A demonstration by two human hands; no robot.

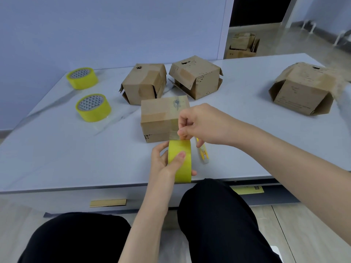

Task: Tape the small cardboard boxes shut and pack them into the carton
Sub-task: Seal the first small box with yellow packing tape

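Note:
A small closed cardboard box stands near the front of the table, clear tape running over its top and down its near side. My left hand grips a yellow tape roll just in front of the box. My right hand pinches the tape strip where it leaves the roll, at the box's lower front edge. Two small boxes with loose flaps sit behind it, and a third stands at the far right.
Two spare yellow tape rolls lie at the left of the table. A yellow and white box cutter lies beside the roll in my hand. An open carton with cardboard stands on the floor beyond the table.

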